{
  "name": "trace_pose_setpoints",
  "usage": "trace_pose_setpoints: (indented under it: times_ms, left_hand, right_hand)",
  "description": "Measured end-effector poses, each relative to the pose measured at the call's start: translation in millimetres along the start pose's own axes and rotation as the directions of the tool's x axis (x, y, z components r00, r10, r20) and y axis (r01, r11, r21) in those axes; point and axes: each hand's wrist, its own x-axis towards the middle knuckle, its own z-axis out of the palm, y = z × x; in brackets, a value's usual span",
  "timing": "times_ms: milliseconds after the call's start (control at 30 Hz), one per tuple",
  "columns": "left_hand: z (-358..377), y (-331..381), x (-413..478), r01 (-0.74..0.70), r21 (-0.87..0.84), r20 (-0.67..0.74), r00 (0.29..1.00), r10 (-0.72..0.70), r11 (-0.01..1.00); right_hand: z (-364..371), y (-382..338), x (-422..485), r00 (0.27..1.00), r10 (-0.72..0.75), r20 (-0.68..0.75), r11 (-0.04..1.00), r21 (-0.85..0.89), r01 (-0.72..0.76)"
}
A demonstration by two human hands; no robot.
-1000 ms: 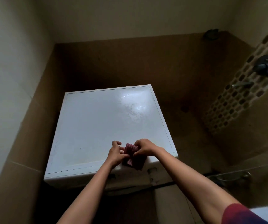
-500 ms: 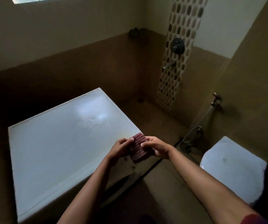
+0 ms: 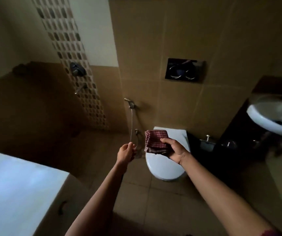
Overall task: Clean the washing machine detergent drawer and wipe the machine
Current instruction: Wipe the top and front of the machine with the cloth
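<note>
A folded red checked cloth (image 3: 154, 141) is held in my right hand (image 3: 174, 149), thumb on top, above the closed white toilet lid (image 3: 164, 167). My left hand (image 3: 125, 153) hangs empty to the left of the cloth, fingers loosely curled, in front of a metal hose. The white top of the washing machine (image 3: 17, 189) fills the lower left corner, well away from both hands. The detergent drawer is not in view.
A hand-spray hose (image 3: 132, 120) hangs from a wall fitting left of the toilet. A flush plate (image 3: 184, 70) sits on the brown tiled wall. A white basin (image 3: 276, 116) is at the right edge. A shower valve (image 3: 76, 69) is on the mosaic strip.
The view has swung right from the washing machine to the toilet. My left hand let go of the cloth; my right hand alone carries it away from the machine.
</note>
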Motion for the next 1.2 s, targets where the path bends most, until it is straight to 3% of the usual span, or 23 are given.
trace_pose_setpoints:
  times_ms: [167,433,500,700,900,1033,1200]
  left_hand:
    - [142,29,19,-0.076,0.113,0.173,0.983,0.056,0.991]
    - [368,51,13,-0.189,0.225,0.415,0.906,0.082,0.956]
    - [379,51,16,-0.207,0.258,0.431,0.899,0.080,0.944]
    - [513,58,16,-0.305,0.345,0.586,0.809,0.050,0.888]
    - [623,61,50,-0.397,0.390,0.689,0.724,0.023,0.831]
    - [695,89,59,-0.403,0.365,0.708,0.706,0.031,0.839]
    - [781,124,80,-0.355,0.345,0.739,0.673,-0.019,0.869]
  right_hand:
    - [-110,-79,-26,0.963,-0.138,-0.231,0.989,0.027,0.148]
    - [-292,-194,-106,0.812,-0.284,-0.510,0.932,0.052,0.359]
    - [-301,-203,-114,0.819,-0.290,-0.496,0.924,0.076,0.374]
    - [-405,-253,-166,0.699,-0.336,-0.631,0.832,0.149,0.535]
    - [-489,-305,-177,0.624,-0.353,-0.697,0.766,0.167,0.620]
    - [-553,-353,-169,0.536,-0.348,-0.769,0.742,0.123,0.659]
    - [-606,-418,-169,0.513,-0.339,-0.789,0.749,0.103,0.654]
